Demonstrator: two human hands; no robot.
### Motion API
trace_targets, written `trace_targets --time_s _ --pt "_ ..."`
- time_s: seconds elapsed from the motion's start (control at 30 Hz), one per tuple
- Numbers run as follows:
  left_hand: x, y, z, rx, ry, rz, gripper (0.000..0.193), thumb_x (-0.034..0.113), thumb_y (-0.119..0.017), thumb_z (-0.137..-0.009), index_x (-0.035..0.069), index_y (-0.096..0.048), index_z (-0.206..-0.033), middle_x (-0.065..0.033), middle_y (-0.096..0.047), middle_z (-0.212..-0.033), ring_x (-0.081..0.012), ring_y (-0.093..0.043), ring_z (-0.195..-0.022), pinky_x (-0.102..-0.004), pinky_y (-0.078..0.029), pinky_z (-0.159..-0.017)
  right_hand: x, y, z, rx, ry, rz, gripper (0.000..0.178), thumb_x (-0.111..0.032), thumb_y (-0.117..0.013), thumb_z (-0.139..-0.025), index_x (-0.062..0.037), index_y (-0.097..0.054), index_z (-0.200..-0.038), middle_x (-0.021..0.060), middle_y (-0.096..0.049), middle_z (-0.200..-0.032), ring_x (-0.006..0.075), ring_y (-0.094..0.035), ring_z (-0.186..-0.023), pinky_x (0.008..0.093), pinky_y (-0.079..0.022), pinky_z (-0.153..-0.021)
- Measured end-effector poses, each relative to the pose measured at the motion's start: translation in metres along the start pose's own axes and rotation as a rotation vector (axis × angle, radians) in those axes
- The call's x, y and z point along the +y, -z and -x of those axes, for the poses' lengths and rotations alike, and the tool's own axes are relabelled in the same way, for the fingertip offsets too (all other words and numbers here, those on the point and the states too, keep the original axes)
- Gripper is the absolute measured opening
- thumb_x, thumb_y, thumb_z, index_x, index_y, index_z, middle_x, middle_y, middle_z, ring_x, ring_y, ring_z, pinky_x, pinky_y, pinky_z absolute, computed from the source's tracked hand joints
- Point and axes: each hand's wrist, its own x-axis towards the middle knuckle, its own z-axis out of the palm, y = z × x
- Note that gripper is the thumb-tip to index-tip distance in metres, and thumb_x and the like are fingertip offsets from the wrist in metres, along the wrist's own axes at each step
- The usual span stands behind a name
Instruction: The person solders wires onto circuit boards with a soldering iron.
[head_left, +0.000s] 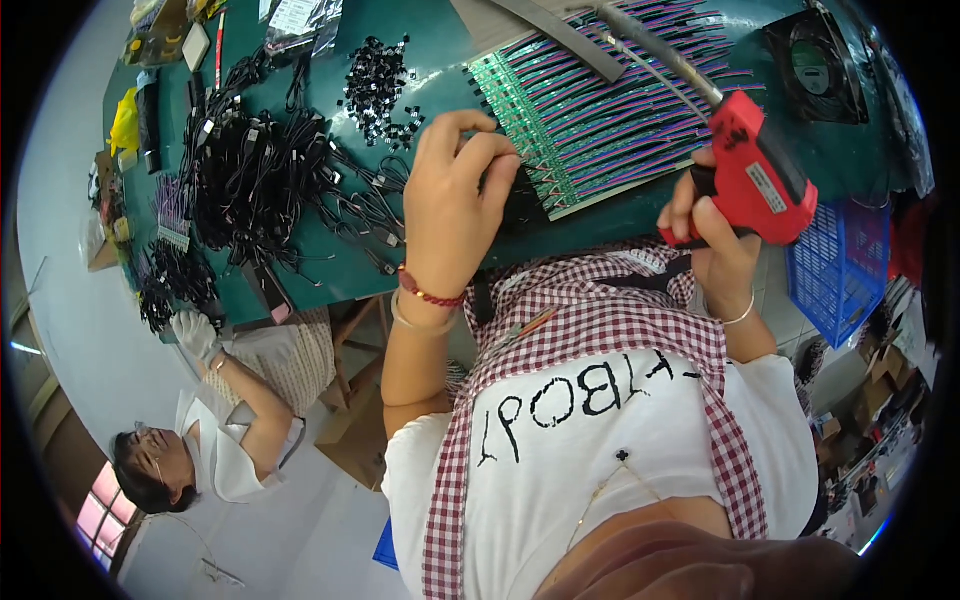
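Note:
My right hand [712, 225] is wrapped round the handle of a red soldering gun [757, 175]. Its long metal barrel [665, 55] reaches up and left over a green circuit board panel [520, 125]. Rows of thin coloured wires [640, 115] run off the panel to the right. At the panel's left edge is my left hand [458, 175], its fingers bent and drawn together. Whatever those fingers may hold is hidden or too small to make out. Beyond the left hand lies a heap of small black connectors [375, 90].
Bundled black cables [255, 165] cover the table's left side. A grey curved strip [570, 40] lies across the wires. A black fan [815, 70] sits at the far right, above a blue plastic basket [838, 265]. A gloved co-worker's hand [195, 335] rests at the left edge.

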Motion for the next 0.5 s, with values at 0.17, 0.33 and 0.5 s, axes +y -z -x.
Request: trace_targets --time_s 0.17,0.33,0.5 --pt "0.000 -0.011 -0.002 -0.014 -0.053 -0.108 0.008 0.007 -0.065 -0.076 0.004 -0.063 -0.083 -0.0072 -0.059 -0.101 -0.0251 -0.054 -0.087 -0.0337 -0.045 -0.073 0.004 0.027 0.019 -0.125 -0.208 -0.039 0.047 -0.022 -0.063 -0.083 0.0041 -0.045 -0.117 0.0052 -0.047 -0.066 0.0090 -0.043 -0.050 0.0250 -0.040 -0.047" --pt "-0.003 -0.012 -0.008 -0.045 -0.073 -0.141 0.007 0.007 -0.065 -0.074 0.004 -0.061 -0.077 -0.0072 -0.055 -0.099 -0.0261 -0.052 -0.083 -0.0360 -0.046 -0.065 0.014 0.043 0.033 -0.159 -0.287 -0.020 0.046 -0.022 -0.063 -0.082 0.0036 -0.045 -0.115 0.0032 -0.045 -0.060 0.0090 -0.042 -0.048 0.0245 -0.038 -0.047" --pt "-0.005 -0.009 -0.015 -0.151 -0.016 -0.111 0.006 0.008 -0.063 -0.076 0.003 -0.060 -0.078 -0.0082 -0.053 -0.098 -0.0269 -0.053 -0.085 -0.0376 -0.047 -0.066 0.021 0.046 0.038 -0.173 -0.327 0.060 0.043 -0.019 -0.061 -0.082 0.0037 -0.045 -0.115 0.0036 -0.045 -0.061 0.0095 -0.042 -0.049 0.0257 -0.038 -0.048"
